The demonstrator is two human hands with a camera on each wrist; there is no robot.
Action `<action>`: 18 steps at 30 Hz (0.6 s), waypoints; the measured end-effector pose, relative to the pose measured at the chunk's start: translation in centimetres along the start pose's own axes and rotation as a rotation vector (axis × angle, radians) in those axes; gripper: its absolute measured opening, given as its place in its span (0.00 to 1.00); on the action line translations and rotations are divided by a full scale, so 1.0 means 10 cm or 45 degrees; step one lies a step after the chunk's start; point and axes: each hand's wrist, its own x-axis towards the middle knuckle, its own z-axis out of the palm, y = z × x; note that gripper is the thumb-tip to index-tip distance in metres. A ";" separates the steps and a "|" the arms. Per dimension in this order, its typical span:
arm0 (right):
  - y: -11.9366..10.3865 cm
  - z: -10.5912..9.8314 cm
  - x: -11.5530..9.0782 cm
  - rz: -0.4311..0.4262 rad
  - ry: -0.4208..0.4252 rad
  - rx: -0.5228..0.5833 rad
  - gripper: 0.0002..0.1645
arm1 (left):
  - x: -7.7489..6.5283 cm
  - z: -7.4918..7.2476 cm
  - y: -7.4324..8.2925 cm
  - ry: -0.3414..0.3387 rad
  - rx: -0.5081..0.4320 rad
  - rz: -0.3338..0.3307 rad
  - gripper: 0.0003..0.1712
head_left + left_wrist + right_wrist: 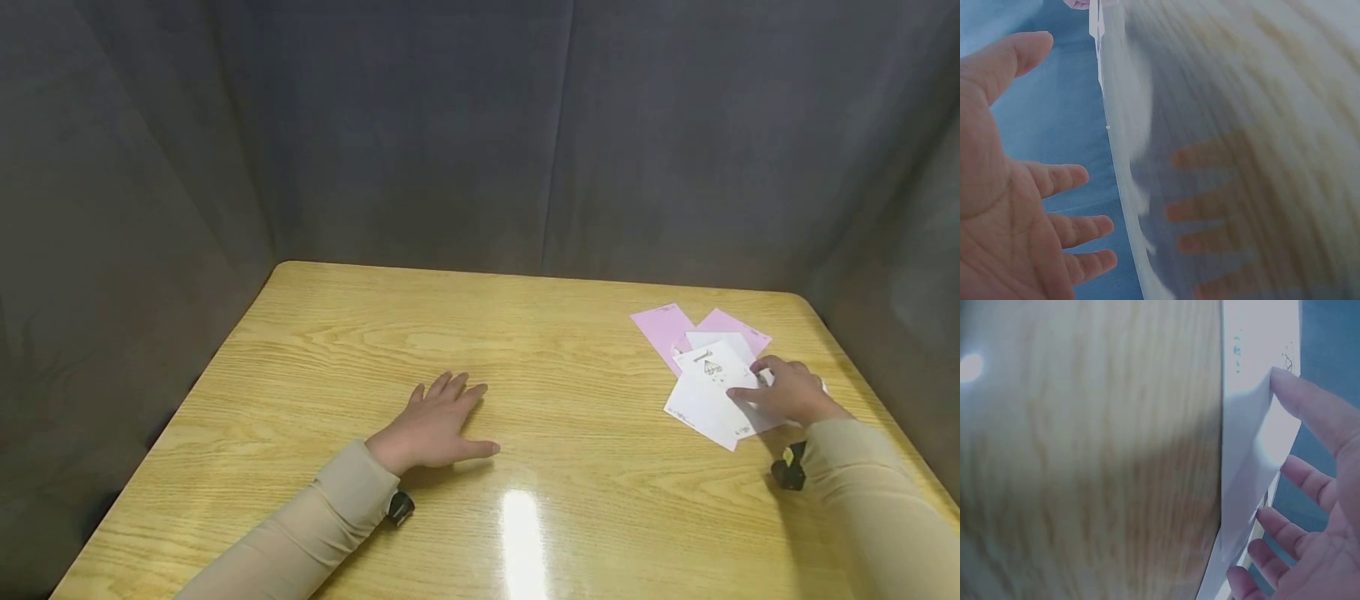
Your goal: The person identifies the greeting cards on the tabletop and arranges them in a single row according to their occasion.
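Observation:
Several white and pink paper sheets lie overlapped at the table's right side. A white sheet [705,408] with a drawn spade-like figure and small handwriting is on top. My right hand [795,392] is over the pile's right part, thumb and fingers spread apart. Its thumb [1310,403] touches the white paper [1250,425] in the right wrist view, and the other fingertips are at the papers' edge. Two pink sheets [663,329] stick out behind. My left hand [435,425] is just above the table at centre left, fingers spread, holding nothing.
The wooden table [450,321] has rounded back corners and a bright glare spot near its front. Dark grey curtains [420,133] hang behind it and at both sides. A small black device [789,467] is on the right wrist.

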 end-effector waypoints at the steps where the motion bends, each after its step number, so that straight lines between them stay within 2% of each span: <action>1: 0.00 0.00 0.00 0.005 0.010 0.023 0.41 | 0.00 0.00 0.00 -0.001 0.000 0.000 0.52; 10: -0.05 -0.02 -0.08 0.020 0.120 0.326 0.28 | -0.02 -0.02 0.00 -0.003 -0.007 -0.001 0.52; 18: -0.21 -0.06 -0.09 -0.123 0.226 0.519 0.23 | -0.02 -0.01 -0.01 0.009 -0.002 0.004 0.53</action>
